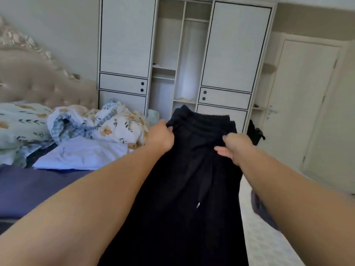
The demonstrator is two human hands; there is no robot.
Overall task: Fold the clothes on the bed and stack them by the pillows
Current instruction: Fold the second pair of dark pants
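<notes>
Leftmost, a tufted beige headboard [38, 81] rises behind a floral pillow [21, 121], and beside the pillow lies a crumpled floral quilt [107, 121] with a pale blue garment [82, 152] spread flat in front of it on the dark blue sheet of the bed [38, 189]. Next comes the left hand [160, 136], reaching forward over the edge of the bed with its fingers curled round the left end of the gathered waistband of a pair of black trousers [192, 179]; the cloth bunches just above the knuckles and the fingertips are buried in the fold. Those trousers are held up in the air between the two arms, waistband uppermost and away from the person, the legs hanging down toward the bottom of the view, with a drawstring ending in a small pale tip dangling down the middle. Further right, the right hand [234, 146] grips the other side of the garment a little below the waistband: its upper fingers are curled into the black cloth, while one lower finger sticks out leftward against the fabric. Behind the trousers stands a white wardrobe [184, 54] with its middle section open, and at the far right is a closed white door [299, 96].
</notes>
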